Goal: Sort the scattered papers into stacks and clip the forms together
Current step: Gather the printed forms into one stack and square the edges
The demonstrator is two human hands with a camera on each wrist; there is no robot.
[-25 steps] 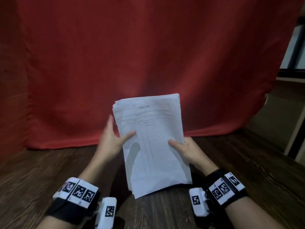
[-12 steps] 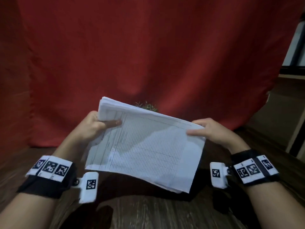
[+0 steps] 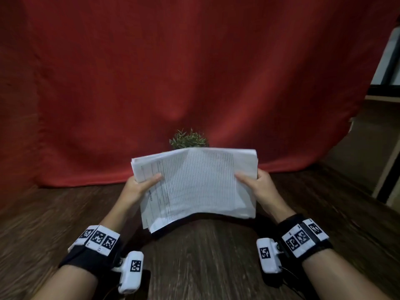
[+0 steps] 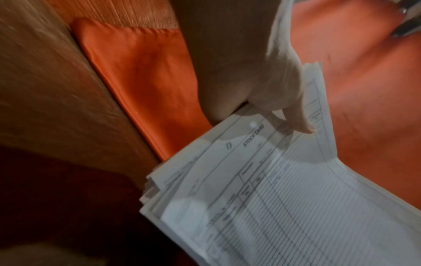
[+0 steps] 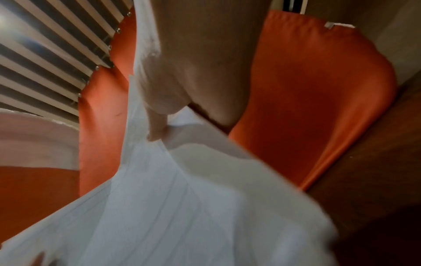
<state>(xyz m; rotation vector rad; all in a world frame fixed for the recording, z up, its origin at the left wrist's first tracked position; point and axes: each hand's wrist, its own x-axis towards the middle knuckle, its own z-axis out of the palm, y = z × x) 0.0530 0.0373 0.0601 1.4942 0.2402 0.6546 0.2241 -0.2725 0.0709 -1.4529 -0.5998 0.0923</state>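
Squaring the forms. Your left hand (image 3: 138, 187) and right hand (image 3: 257, 185) each pinch one end of the stack (image 3: 194, 182), thumbs on top, fingers beneath. You hold it landscape, raised over the table (image 3: 205, 256), in front of the plant (image 3: 188, 140). The left edges are fanned unevenly. Next, probably tap the stack on the table to align the sheets; no clip is visible.

I see the paper stack (image 3: 195, 185) held above the table (image 3: 205, 256) between my left hand (image 3: 138, 187) at its left edge and right hand (image 3: 259, 187) at its right edge, plant (image 3: 188, 140) behind it, curtain (image 3: 194, 72) behind the plant.
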